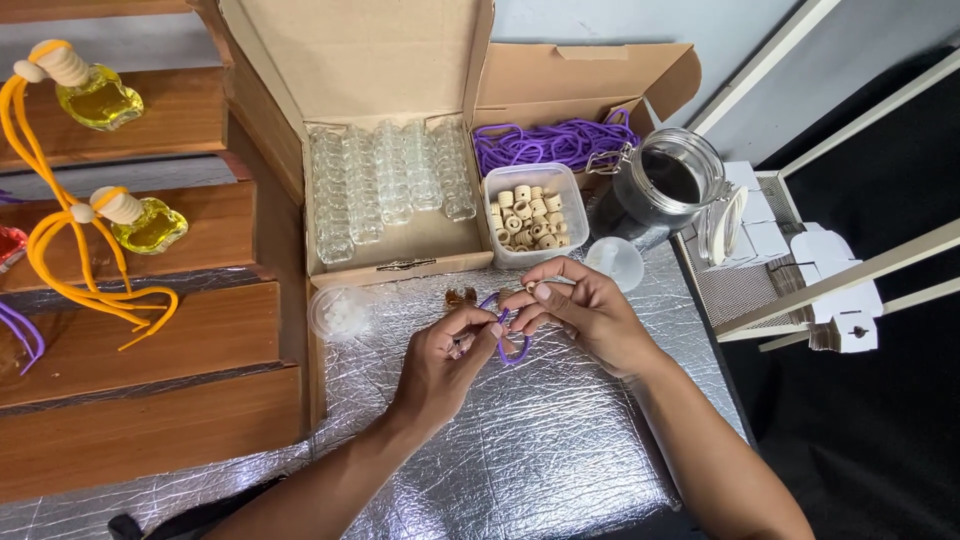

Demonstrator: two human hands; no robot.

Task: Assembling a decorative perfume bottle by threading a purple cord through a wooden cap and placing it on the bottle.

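My left hand [447,360] and my right hand [583,312] meet over the silver foil-covered table [540,450]. Between their fingertips they pinch a purple cord loop [511,346]. My right fingers also hold a small pale wooden bead [531,287] at the cord's end. A small brownish glass bottle [460,297] lies just beyond my left fingers.
An open cardboard box [390,240] holds rows of clear glass bottles [385,180]. A plastic tub of wooden beads [528,212], a box of purple cords [555,143], a glass jar [665,185] and a clear lid [340,312] stand nearby. Yellow-corded filled bottles [100,100] rest on wooden steps at left.
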